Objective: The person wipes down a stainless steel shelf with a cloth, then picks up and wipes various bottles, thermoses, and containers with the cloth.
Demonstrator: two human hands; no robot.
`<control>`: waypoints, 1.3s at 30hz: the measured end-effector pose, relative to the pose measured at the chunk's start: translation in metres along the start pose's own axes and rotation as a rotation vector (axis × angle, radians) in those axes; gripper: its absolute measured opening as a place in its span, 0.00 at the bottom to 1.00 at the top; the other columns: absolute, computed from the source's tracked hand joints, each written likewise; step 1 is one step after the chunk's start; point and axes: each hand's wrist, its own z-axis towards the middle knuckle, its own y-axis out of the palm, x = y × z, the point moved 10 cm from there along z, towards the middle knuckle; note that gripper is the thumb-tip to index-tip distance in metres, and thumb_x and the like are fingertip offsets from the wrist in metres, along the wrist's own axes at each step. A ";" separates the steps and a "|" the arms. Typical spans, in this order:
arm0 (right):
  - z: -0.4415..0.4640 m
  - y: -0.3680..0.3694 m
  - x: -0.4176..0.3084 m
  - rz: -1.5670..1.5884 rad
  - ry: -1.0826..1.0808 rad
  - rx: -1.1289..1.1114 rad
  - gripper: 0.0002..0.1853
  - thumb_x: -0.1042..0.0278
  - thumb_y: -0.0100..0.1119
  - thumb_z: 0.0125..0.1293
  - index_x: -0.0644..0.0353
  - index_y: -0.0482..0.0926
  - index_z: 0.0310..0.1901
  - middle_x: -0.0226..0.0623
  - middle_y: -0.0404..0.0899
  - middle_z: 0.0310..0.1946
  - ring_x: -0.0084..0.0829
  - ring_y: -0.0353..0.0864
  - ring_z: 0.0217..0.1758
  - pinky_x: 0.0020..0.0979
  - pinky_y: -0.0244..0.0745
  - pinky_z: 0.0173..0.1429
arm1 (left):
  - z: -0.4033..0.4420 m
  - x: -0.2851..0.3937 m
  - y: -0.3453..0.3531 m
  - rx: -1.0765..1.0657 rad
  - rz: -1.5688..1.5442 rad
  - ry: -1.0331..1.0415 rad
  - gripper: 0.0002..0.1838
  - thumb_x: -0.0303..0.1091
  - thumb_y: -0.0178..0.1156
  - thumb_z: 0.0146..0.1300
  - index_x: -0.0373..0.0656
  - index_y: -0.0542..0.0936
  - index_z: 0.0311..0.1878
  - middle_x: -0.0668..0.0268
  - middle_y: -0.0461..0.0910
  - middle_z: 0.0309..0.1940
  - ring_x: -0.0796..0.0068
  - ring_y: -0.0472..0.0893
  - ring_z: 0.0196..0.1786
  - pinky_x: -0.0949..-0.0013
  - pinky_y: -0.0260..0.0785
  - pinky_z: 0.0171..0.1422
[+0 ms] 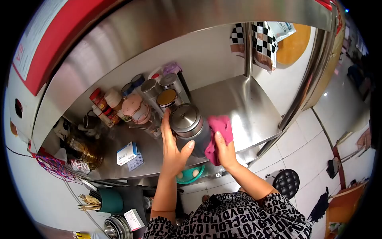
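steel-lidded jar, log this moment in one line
left hand: open beside cylindrical steel-lidded jar | right hand: holding magenta cloth at jar's right side | jar: lid on

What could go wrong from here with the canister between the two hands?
The canister is near the shelf's front edge, so a pull could tip it off, perhaps onto the green basket below.
The left hand is spread, not wrapped around it, and the cloth in the right hand might slip.
Pushed back, it could knock the yellow-lidded jar.
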 end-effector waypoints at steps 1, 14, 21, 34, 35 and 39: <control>0.000 0.010 -0.033 -0.061 -0.138 -0.025 0.24 0.55 0.50 0.76 0.66 0.72 0.63 0.45 0.74 0.61 0.38 0.72 0.65 0.37 0.65 0.67 | -0.001 0.001 0.009 -0.009 -0.001 -0.004 0.58 0.49 0.74 0.53 0.36 0.48 0.78 0.49 0.66 0.65 0.57 0.69 0.68 0.56 0.59 0.74; 0.017 0.010 0.052 -0.071 0.140 -0.244 0.43 0.29 0.28 0.74 0.66 0.72 0.61 0.55 0.78 0.53 0.52 0.74 0.61 0.42 0.65 0.66 | 0.012 -0.032 0.012 0.170 -0.352 -0.003 0.57 0.59 0.76 0.45 0.30 0.62 0.71 0.55 0.76 0.57 0.65 0.76 0.61 0.63 0.66 0.68; 0.034 0.029 -0.018 -0.112 -0.192 -0.278 0.39 0.33 0.31 0.75 0.68 0.72 0.60 0.57 0.73 0.56 0.56 0.72 0.59 0.42 0.65 0.64 | 0.017 -0.041 0.008 0.146 -0.441 -0.045 0.61 0.64 0.75 0.44 0.26 0.62 0.70 0.53 0.76 0.59 0.64 0.77 0.61 0.63 0.66 0.68; 0.147 -0.097 -0.048 -1.567 -0.231 0.199 0.26 0.46 0.64 0.59 0.54 0.80 0.55 0.43 0.69 0.66 0.48 0.65 0.70 0.62 0.59 0.68 | -0.030 -0.013 -0.066 0.444 -0.153 -0.004 0.57 0.53 0.79 0.44 0.30 0.61 0.72 0.56 0.77 0.55 0.66 0.80 0.56 0.65 0.71 0.63; 0.173 -0.129 -0.002 -1.592 -0.008 0.151 0.34 0.37 0.57 0.62 0.52 0.76 0.63 0.44 0.62 0.73 0.47 0.58 0.76 0.64 0.50 0.74 | -0.037 -0.016 -0.075 0.469 -0.136 -0.014 0.57 0.53 0.79 0.46 0.31 0.60 0.72 0.57 0.77 0.55 0.67 0.80 0.56 0.66 0.71 0.62; 0.226 -0.145 0.100 -1.758 0.219 0.045 0.46 0.28 0.44 0.65 0.60 0.62 0.73 0.45 0.55 0.77 0.48 0.49 0.80 0.71 0.30 0.75 | -0.048 -0.011 -0.085 0.499 -0.075 0.003 0.58 0.59 0.77 0.47 0.33 0.60 0.73 0.59 0.77 0.53 0.68 0.79 0.54 0.67 0.70 0.62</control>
